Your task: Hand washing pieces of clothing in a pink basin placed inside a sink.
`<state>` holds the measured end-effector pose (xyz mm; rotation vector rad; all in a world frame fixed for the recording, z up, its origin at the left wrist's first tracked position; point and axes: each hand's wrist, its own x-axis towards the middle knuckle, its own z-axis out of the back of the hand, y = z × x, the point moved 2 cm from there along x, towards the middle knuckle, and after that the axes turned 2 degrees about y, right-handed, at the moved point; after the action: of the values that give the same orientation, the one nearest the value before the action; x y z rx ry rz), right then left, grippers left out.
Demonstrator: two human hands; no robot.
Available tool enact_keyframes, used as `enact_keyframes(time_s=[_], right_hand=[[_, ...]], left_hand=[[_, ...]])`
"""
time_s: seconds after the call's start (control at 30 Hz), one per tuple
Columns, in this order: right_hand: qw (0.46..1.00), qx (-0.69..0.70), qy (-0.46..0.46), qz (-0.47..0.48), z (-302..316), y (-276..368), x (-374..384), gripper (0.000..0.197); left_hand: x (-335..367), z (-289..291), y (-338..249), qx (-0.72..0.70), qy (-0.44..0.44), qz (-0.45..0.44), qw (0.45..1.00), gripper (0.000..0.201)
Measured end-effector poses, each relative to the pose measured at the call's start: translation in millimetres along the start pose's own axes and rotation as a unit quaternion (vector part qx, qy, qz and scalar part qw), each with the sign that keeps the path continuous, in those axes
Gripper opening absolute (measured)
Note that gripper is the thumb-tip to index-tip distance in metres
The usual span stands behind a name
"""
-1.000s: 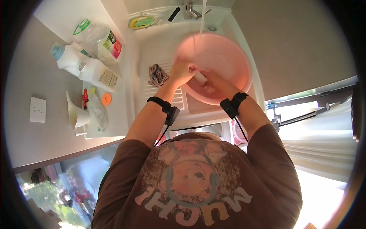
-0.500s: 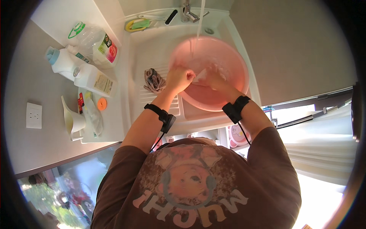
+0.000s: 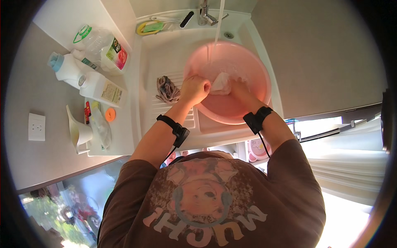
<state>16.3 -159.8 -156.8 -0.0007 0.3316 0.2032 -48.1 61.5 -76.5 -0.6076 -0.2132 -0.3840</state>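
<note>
I record the white cloth point(image 3: 221, 84) at three o'clock from the left hand point(image 3: 196, 89) clenching its edge, nine from the right hand point(image 3: 239, 88), whose grip I cannot tell.

Right hand point(image 3: 240, 88), fingers indistinct in the basin point(image 3: 250, 58) (faucet point(image 3: 204, 15) incomplete at top edge)

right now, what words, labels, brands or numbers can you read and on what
I won't copy wording; it stands here:
Brown shirt: large pastel letters, legible.
Clear green-handled bottle: multicoloured label, small print too blurred.
White bottle: pale label, print too small.
Teal label between bottles: too small.
</note>
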Motion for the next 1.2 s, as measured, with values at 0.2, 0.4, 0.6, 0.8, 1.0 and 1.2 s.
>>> enact_keyframes(time_s=[0.2, 0.4, 0.6, 0.8, 1.0, 1.2], right_hand=[[0.902, 0.411, 0.117, 0.056, 35, 0, -21, 0.035], [0.781, 0.599, 0.136, 0.116, 86, 20, -47, 0.03], [0.785, 0.601, 0.121, 0.086, 93, -6, -55, 0.038], [0.93, 0.361, -0.054, 0.044, 65, -50, -42, 0.063], [0.981, 0.117, -0.033, 0.153, 49, -16, -57, 0.079], [0.976, -0.01, 0.054, 0.21, 22, 7, -40, 0.069]], left_hand=[[0, 5, -7, 0.041, 0.055, 0.004, 0.998, 0.029], [12, -15, 3, 0.096, 0.099, -0.004, 0.991, 0.051], [31, -17, 3, -0.047, 0.182, 0.049, 0.981, 0.029], [36, -21, 5, -0.101, 0.143, 0.162, 0.971, 0.019], [28, -19, 14, 0.033, 0.047, 0.003, 0.998, 0.025], [8, -10, 10, 0.098, 0.107, -0.07, 0.987, 0.023]])
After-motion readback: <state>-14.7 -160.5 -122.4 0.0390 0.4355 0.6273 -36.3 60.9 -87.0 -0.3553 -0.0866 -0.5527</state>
